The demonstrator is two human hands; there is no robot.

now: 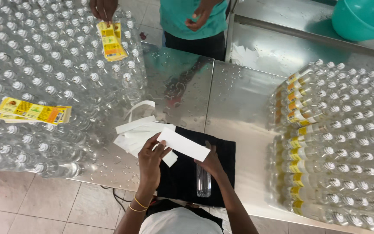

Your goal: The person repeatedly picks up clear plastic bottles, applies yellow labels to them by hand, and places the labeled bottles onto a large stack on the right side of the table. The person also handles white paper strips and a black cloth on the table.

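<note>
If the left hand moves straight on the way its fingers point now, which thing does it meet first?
The left hand points up and right, and already touches the white strip at its fingertips. Beyond that lies bare wet steel table; depth is hard to judge.

bottle [203, 182] lies on cloth [221, 151], unlabeled stack [44, 65] left, labeled stack [347, 143] right.

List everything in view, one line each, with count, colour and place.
unlabelled bottles: many, clear, stacked left
labelled bottles: many, clear with yellow labels, stacked right
label stacks: two, yellow, on left bottles
backing strips: several, white, table centre
cloth: one, black, near edge
bottle: one, clear, on cloth
basin: one, teal, top right
steel table: one, silver
other person: one, teal shirt, opposite
left hand: holds white strip
right hand: on bottle
</note>
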